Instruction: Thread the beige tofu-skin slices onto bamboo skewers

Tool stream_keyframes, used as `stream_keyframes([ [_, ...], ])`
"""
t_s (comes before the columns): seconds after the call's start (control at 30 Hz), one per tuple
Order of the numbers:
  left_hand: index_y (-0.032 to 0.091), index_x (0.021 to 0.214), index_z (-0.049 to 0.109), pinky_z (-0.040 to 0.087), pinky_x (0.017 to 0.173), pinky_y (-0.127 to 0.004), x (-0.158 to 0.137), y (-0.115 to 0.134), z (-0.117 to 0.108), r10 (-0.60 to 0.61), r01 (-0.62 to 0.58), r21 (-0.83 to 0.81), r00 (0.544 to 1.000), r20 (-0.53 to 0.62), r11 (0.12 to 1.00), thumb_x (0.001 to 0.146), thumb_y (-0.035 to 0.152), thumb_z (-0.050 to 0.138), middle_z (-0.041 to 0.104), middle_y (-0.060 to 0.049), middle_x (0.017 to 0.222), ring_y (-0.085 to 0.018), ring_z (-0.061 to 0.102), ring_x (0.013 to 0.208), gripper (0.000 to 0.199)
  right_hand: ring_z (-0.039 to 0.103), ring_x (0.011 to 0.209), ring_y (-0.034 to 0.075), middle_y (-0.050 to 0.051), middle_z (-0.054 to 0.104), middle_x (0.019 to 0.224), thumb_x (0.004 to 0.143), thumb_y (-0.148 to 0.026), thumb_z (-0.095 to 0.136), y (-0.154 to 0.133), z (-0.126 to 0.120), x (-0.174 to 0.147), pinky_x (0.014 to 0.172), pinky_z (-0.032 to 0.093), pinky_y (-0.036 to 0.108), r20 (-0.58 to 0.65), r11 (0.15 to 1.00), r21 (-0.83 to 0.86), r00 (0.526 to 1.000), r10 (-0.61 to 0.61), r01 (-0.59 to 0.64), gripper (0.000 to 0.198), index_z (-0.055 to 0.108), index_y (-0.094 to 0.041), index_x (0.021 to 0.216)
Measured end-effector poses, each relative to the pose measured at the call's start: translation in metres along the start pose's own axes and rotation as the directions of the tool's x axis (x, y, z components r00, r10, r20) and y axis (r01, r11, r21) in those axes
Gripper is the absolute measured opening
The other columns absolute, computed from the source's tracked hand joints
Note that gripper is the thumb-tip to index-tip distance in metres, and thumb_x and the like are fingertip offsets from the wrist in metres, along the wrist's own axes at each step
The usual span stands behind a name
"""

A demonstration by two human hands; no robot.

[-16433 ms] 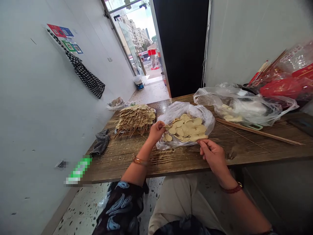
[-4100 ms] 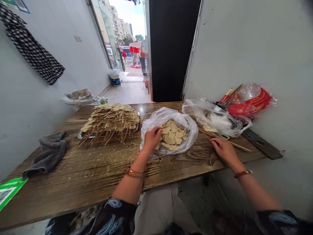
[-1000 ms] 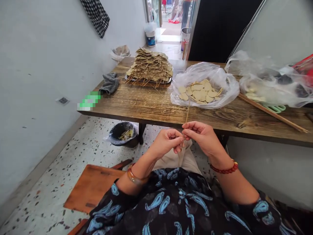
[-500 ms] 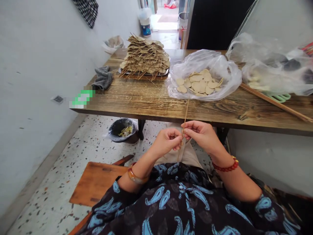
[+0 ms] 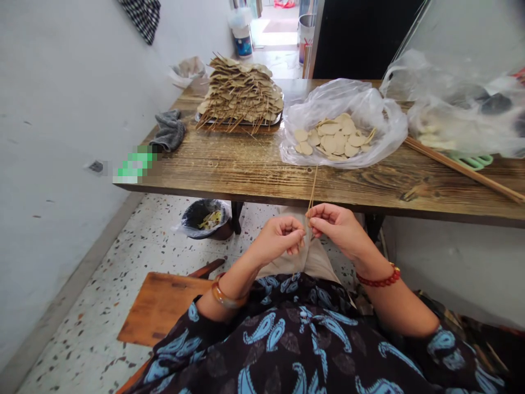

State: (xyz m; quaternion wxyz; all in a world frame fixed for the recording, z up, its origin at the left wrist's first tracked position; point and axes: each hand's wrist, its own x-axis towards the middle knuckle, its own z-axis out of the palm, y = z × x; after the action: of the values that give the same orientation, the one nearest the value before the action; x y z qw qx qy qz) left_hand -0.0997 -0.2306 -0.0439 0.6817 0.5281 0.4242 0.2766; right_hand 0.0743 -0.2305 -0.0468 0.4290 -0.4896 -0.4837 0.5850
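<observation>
1. While the right hand (image 5: 334, 223) is on the near side of the table (image 5: 229, 172), its thumb and forefinger pinch the sticks (image 5: 314, 186); they stand nearly upright and seem to be two
2. Just to its left is the left hand (image 5: 281, 238), with the fingers curled in; its fingertips are very near to the sticks, but whether they grip anything, I cannot tell
3. On the far left of the table is a tray (image 5: 268, 122), bearing a high stack (image 5: 241, 93) of skewered pieces; this part I judge as done
4. To the right of it, an open bag (image 5: 383, 128) holds loose slices (image 5: 338, 141), which are, I think, the part not yet done
5. Farther right lies a bundle (image 5: 463, 160) of bare skewers, apparently unused
6. In my judgement the larger share is finished; no slice shows on the sticks, though the fingers could hide one
</observation>
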Motion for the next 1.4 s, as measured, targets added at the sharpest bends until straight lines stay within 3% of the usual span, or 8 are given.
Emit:
stream_keyframes([
  [0.33, 0.011, 0.079, 0.064, 0.031, 0.044, -0.017, 0.000, -0.004, 0.001, -0.009, 0.009, 0.075, 1.000, 0.001, 0.997, 0.079, 0.037, 0.060, 0.053, 0.002, 0.054, -0.005, 0.043, 0.046, 0.026, 0.056, 0.056, 0.009, -0.002, 0.060, 0.064, 0.074, -0.030, 0.068, 0.012, 0.007, 0.000, 0.054, 0.049, 0.023, -0.035, 0.996, 0.090, 0.999, -0.006, 0.009, 0.017, 0.063, -0.016, 0.083],
  [0.53, 0.013, 0.071, 0.060, 0.031, 0.049, -0.019, -0.007, -0.018, -0.003, 0.009, -0.009, 0.025, 1.000, 0.004, 1.000, 0.076, 0.029, 0.060, 0.050, 0.003, 0.056, -0.005, 0.041, 0.049, 0.017, 0.054, 0.066, 0.010, 0.002, 0.064, 0.084, 0.078, -0.032, 0.070, 0.014, 0.001, -0.002, 0.056, 0.046, 0.021, 0.012, 0.997, -0.023, 0.997, -0.076, 0.076, 0.023, 0.068, -0.019, 0.097],
  [0.7, 0.012, 0.069, 0.060, 0.030, 0.052, -0.020, -0.022, -0.035, -0.025, 0.073, -0.069, 0.055, 0.994, -0.075, 0.996, 0.074, 0.027, 0.060, 0.051, 0.002, 0.060, -0.007, 0.040, 0.055, 0.015, 0.056, 0.070, 0.013, 0.003, 0.065, 0.087, 0.084, -0.037, 0.064, 0.011, 0.002, 0.005, 0.058, 0.047, 0.023, 0.017, 0.960, -0.175, 0.975, -0.219, 0.219, 0.020, 0.069, -0.022, 0.098],
  [0.8, 0.013, 0.068, 0.060, 0.031, 0.054, -0.020, -0.037, -0.046, -0.038, 0.081, -0.070, 0.065, 0.982, -0.171, 0.995, 0.074, 0.027, 0.060, 0.052, 0.002, 0.061, -0.008, 0.041, 0.057, 0.016, 0.059, 0.073, 0.015, 0.003, 0.066, 0.088, 0.086, -0.033, 0.062, 0.008, 0.019, 0.004, 0.063, 0.049, 0.027, 0.097, 0.850, -0.371, 0.925, -0.366, 0.375, 0.013, 0.069, -0.023, 0.090],
  [0.9, 0.013, 0.067, 0.060, 0.033, 0.055, -0.021, -0.046, -0.061, -0.044, 0.093, -0.074, 0.081, 0.958, -0.270, 0.994, 0.074, 0.026, 0.059, 0.053, 0.001, 0.061, -0.008, 0.043, 0.058, 0.015, 0.062, 0.076, 0.017, 0.003, 0.067, 0.083, 0.088, -0.026, 0.060, 0.008, 0.042, 0.000, 0.069, 0.051, 0.030, 0.180, 0.682, -0.482, 0.824, -0.537, 0.550, 0.008, 0.067, -0.023, 0.085],
  [1.0, 0.014, 0.066, 0.060, 0.031, 0.051, -0.020, -0.051, -0.077, -0.047, 0.062, -0.058, 0.021, 0.938, -0.341, 0.998, 0.072, 0.026, 0.059, 0.051, 0.002, 0.058, -0.007, 0.041, 0.053, 0.013, 0.064, 0.079, 0.018, 0.003, 0.068, 0.083, 0.089, -0.021, 0.058, 0.015, 0.059, -0.004, 0.073, 0.052, 0.032, 0.300, 0.528, -0.522, 0.724, -0.621, 0.670, 0.008, 0.065, -0.023, 0.088],
  [1.2, 0.015, 0.069, 0.057, 0.026, 0.039, -0.019, -0.057, -0.099, -0.049, -0.153, 0.011, -0.314, 0.889, -0.432, 0.949, 0.071, 0.033, 0.062, 0.044, 0.006, 0.045, -0.006, 0.036, 0.039, 0.018, 0.066, 0.090, 0.021, 0.007, 0.070, 0.090, 0.093, -0.017, 0.052, 0.037, 0.077, -0.007, 0.083, 0.054, 0.034, 0.517, 0.324, -0.568, 0.634, -0.575, 0.757, 0.015, 0.066, -0.021, 0.095],
  [1.4, 0.013, 0.067, 0.057, 0.026, 0.036, -0.017, -0.060, -0.109, -0.056, -0.256, -0.092, -0.638, 0.865, -0.432, 0.765, 0.064, 0.035, 0.073, 0.048, 0.005, 0.048, -0.004, 0.038, 0.037, 0.027, 0.067, 0.094, 0.020, 0.009, 0.071, 0.100, 0.094, -0.016, 0.047, 0.063, 0.098, -0.007, 0.085, 0.056, 0.033, 0.667, 0.229, -0.510, 0.549, -0.504, 0.829, 0.022, 0.068, -0.020, 0.102],
])
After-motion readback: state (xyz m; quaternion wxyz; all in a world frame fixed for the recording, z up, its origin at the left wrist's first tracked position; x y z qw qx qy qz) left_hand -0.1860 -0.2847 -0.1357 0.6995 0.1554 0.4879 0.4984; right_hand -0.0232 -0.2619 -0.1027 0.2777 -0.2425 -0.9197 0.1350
